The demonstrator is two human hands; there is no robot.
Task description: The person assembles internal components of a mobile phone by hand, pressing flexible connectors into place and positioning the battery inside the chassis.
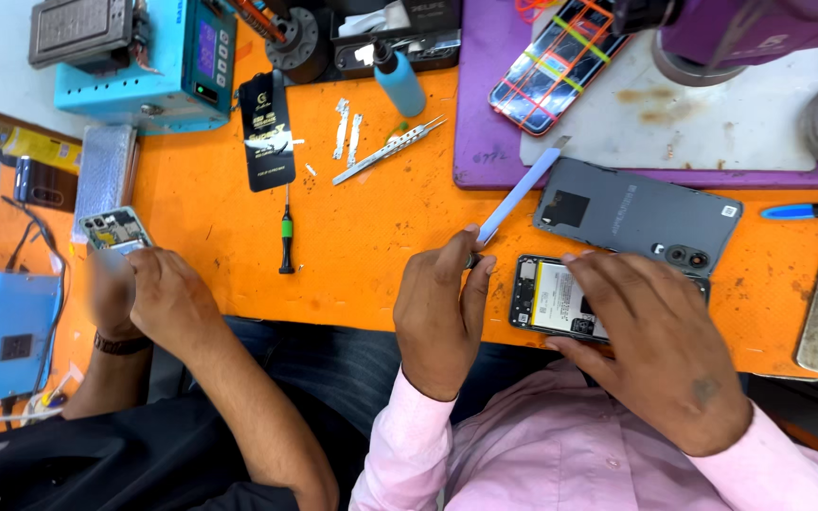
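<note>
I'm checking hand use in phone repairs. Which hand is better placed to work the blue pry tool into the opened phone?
Probably the left hand: it holds the blue pry tool, close beside the opened phone. The right hand rests on that phone, seemingly steadying it.

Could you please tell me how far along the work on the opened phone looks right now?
Done: the grey back cover is off, lying above the phone, whose battery is exposed. In hand: the left hand holds a blue pry tool; the right hand steadies the phone. Left: the battery and inner parts are not yet out.
</note>
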